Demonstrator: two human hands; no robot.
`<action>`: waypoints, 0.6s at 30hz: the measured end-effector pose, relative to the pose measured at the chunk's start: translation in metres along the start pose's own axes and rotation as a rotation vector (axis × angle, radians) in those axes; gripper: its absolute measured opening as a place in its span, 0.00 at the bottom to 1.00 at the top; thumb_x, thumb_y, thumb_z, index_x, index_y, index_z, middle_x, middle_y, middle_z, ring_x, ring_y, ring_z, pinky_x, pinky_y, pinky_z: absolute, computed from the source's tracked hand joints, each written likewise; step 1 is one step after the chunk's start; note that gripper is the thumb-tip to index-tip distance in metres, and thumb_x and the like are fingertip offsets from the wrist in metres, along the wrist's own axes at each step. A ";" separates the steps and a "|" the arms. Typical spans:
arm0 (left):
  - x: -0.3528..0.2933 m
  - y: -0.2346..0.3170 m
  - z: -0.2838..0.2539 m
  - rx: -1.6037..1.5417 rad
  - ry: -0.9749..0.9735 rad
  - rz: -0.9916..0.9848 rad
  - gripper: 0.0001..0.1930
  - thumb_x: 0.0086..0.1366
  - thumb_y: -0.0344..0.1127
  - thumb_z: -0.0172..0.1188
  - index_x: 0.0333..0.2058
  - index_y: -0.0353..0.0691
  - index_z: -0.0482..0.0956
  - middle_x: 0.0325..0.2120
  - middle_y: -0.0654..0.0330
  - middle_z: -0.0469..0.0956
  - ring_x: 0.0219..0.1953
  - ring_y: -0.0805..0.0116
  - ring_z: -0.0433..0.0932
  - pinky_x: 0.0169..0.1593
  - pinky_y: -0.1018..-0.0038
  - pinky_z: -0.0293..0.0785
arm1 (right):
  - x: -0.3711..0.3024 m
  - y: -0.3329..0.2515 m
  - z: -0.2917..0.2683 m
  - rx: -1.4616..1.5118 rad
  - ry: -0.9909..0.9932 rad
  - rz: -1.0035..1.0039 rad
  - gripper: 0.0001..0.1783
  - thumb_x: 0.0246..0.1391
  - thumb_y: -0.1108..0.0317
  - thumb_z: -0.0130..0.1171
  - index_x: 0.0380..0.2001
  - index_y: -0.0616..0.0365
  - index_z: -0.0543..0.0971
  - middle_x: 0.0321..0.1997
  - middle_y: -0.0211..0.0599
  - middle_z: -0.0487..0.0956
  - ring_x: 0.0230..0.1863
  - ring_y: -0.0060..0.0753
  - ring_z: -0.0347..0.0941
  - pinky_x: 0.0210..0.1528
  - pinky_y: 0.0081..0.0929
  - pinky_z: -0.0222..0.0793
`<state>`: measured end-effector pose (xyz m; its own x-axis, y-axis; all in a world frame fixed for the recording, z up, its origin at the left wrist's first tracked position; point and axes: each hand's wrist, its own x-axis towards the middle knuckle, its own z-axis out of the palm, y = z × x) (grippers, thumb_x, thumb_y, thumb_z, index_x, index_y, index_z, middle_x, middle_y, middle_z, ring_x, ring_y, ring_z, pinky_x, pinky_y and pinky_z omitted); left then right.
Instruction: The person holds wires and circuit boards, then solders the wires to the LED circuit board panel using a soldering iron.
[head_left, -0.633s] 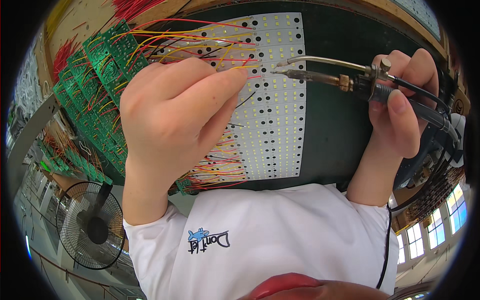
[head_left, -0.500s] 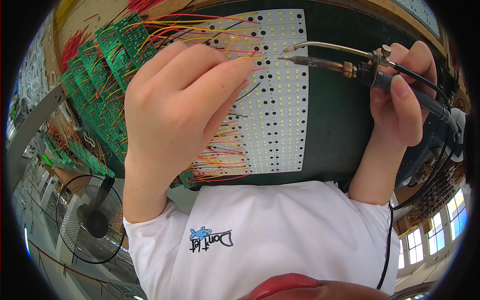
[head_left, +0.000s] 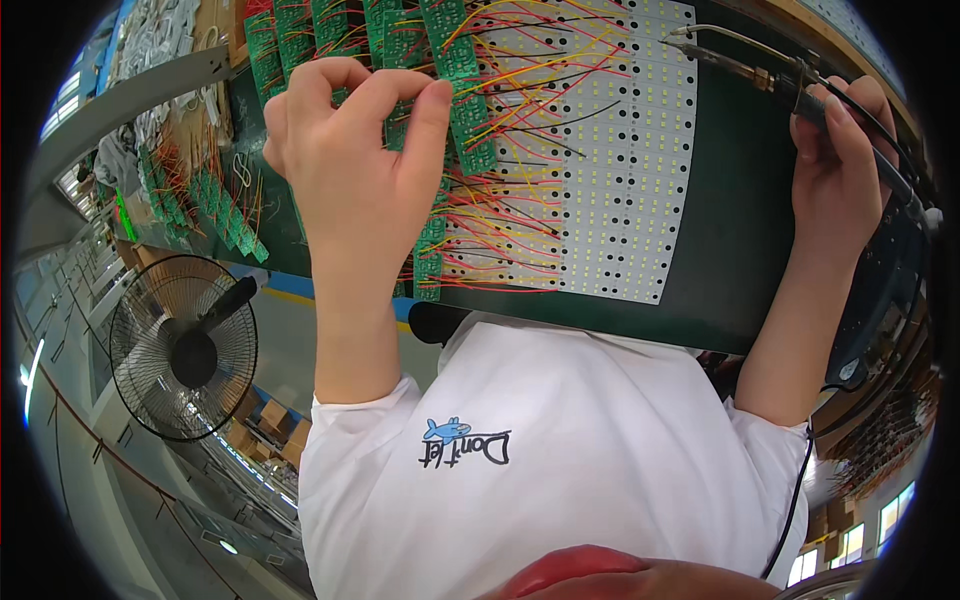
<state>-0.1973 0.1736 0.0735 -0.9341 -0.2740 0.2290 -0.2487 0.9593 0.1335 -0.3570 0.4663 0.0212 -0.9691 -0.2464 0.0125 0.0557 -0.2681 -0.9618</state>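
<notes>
My left hand [head_left: 365, 160] is over the green circuit boards. Its thumb and forefinger are pinched together at the left edge of a long circuit board [head_left: 470, 125]; whether anything is between them is hidden. My right hand [head_left: 845, 160] grips a soldering iron [head_left: 735, 68] with a thin curved metal tube [head_left: 740, 38] fixed alongside. The iron's tip is over the upper part of a white LED panel [head_left: 640, 190], and I cannot tell whether it touches. Red, yellow and black wires [head_left: 530, 205] run from the green boards across the panel's left side.
Everything lies on a dark green work surface [head_left: 725, 240]. More green boards with wires [head_left: 225, 215] lie at the far left, below a curved grey metal arm [head_left: 130, 85]. A black fan [head_left: 190, 345] stands at the lower left. A wooden edge [head_left: 840, 35] borders the top right.
My left hand has moved left, off the wires on the LED panel to the green boards. The soldering iron has drawn up and right in view. The whole view has shifted.
</notes>
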 end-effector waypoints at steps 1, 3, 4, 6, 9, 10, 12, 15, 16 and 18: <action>0.000 0.001 0.003 0.003 0.008 -0.001 0.06 0.59 0.44 0.69 0.29 0.52 0.87 0.38 0.66 0.74 0.46 0.58 0.70 0.49 0.58 0.60 | 0.000 0.000 -0.001 -0.013 -0.021 -0.013 0.06 0.55 0.74 0.60 0.34 0.63 0.75 0.26 0.33 0.74 0.24 0.20 0.66 0.27 0.16 0.61; 0.001 0.000 0.010 0.003 0.047 0.005 0.06 0.59 0.44 0.69 0.29 0.51 0.87 0.38 0.65 0.74 0.47 0.58 0.70 0.50 0.59 0.59 | 0.003 0.003 -0.004 -0.022 -0.044 -0.038 0.06 0.54 0.74 0.61 0.32 0.62 0.73 0.25 0.33 0.74 0.24 0.19 0.66 0.27 0.16 0.61; 0.000 -0.002 0.014 -0.002 0.047 -0.004 0.06 0.60 0.43 0.68 0.30 0.50 0.86 0.38 0.65 0.75 0.47 0.58 0.70 0.50 0.58 0.60 | 0.005 0.005 -0.008 -0.002 -0.081 -0.043 0.06 0.55 0.73 0.61 0.33 0.62 0.74 0.28 0.33 0.75 0.26 0.20 0.68 0.28 0.17 0.62; -0.001 -0.004 0.018 -0.076 0.048 -0.026 0.06 0.60 0.42 0.68 0.30 0.50 0.86 0.39 0.65 0.75 0.47 0.57 0.70 0.50 0.58 0.60 | 0.005 0.005 -0.010 0.018 -0.117 -0.049 0.05 0.57 0.73 0.60 0.34 0.62 0.75 0.31 0.32 0.76 0.28 0.20 0.70 0.30 0.18 0.62; 0.000 -0.005 0.019 -0.124 0.065 -0.027 0.06 0.61 0.42 0.67 0.31 0.48 0.85 0.39 0.64 0.75 0.48 0.56 0.69 0.50 0.58 0.60 | 0.004 0.004 -0.009 0.006 -0.033 -0.028 0.05 0.57 0.72 0.61 0.34 0.62 0.76 0.31 0.32 0.77 0.28 0.20 0.70 0.29 0.18 0.61; 0.001 -0.005 0.019 -0.098 0.084 -0.007 0.06 0.61 0.42 0.67 0.31 0.48 0.84 0.39 0.64 0.75 0.48 0.56 0.69 0.50 0.58 0.60 | 0.004 0.004 -0.010 0.004 -0.060 -0.043 0.05 0.57 0.72 0.61 0.34 0.62 0.77 0.31 0.32 0.77 0.28 0.20 0.71 0.29 0.18 0.61; 0.001 -0.002 0.017 0.010 0.109 0.016 0.06 0.60 0.42 0.68 0.30 0.49 0.84 0.38 0.65 0.75 0.47 0.57 0.69 0.50 0.59 0.60 | 0.004 0.003 -0.011 0.004 -0.087 -0.059 0.05 0.57 0.72 0.61 0.34 0.62 0.77 0.31 0.32 0.77 0.27 0.20 0.71 0.29 0.18 0.61; -0.004 0.009 0.011 0.066 0.115 0.097 0.06 0.58 0.42 0.70 0.30 0.51 0.85 0.36 0.68 0.75 0.46 0.61 0.70 0.49 0.61 0.60 | 0.003 0.000 -0.009 0.000 -0.037 -0.048 0.05 0.57 0.72 0.60 0.34 0.63 0.77 0.30 0.32 0.76 0.28 0.20 0.71 0.29 0.18 0.61; -0.006 0.015 0.009 0.018 0.097 0.151 0.06 0.56 0.42 0.71 0.29 0.52 0.85 0.35 0.70 0.75 0.45 0.63 0.70 0.49 0.62 0.60 | 0.004 -0.001 -0.010 0.010 -0.077 -0.063 0.05 0.57 0.72 0.60 0.34 0.63 0.77 0.31 0.33 0.77 0.28 0.20 0.71 0.29 0.18 0.62; -0.008 0.029 0.009 -0.002 0.083 0.181 0.06 0.56 0.42 0.72 0.30 0.51 0.85 0.33 0.69 0.75 0.42 0.64 0.71 0.47 0.63 0.61 | 0.003 -0.002 -0.011 0.017 -0.112 -0.076 0.05 0.57 0.73 0.60 0.34 0.63 0.77 0.31 0.33 0.77 0.28 0.20 0.71 0.29 0.18 0.62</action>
<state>-0.1993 0.2047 0.0673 -0.9391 -0.1013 0.3284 -0.0777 0.9934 0.0843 -0.3624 0.4763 0.0205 -0.9379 -0.3268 0.1161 -0.0117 -0.3049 -0.9523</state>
